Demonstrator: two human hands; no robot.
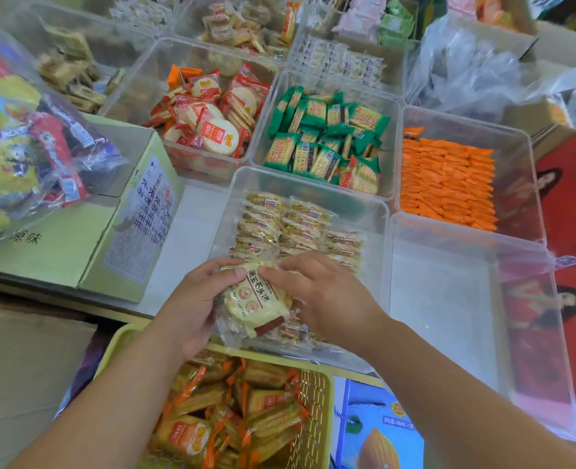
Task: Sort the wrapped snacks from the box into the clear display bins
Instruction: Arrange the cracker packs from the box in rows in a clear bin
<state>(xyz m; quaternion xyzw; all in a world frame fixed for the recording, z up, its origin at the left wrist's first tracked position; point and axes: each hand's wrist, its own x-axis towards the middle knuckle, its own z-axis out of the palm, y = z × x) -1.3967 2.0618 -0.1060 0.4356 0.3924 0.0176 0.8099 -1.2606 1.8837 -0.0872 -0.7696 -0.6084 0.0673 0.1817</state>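
Observation:
A pale yellow wrapped snack packet (256,299) with printed characters sits at the near end of a clear display bin (300,179). My left hand (191,299) grips its left side, thumb on top. My right hand (323,296) pinches its upper right edge and covers part of the bin's near end. Beyond the hands, rows of clear-wrapped nutty snacks (290,225) lie in the same bin. The green cardboard box (76,245) stands to the left, with a big clear bag of mixed snacks (25,143) lying on it.
A clear bin (449,299) with nothing visible inside is at the right. Farther bins hold orange packets (445,184), green-wrapped crackers (327,140) and red-wrapped round crackers (212,113). A yellow basket (317,418) of orange-wrapped snacks sits below my arms. Crumpled plastic (476,66) lies at the back right.

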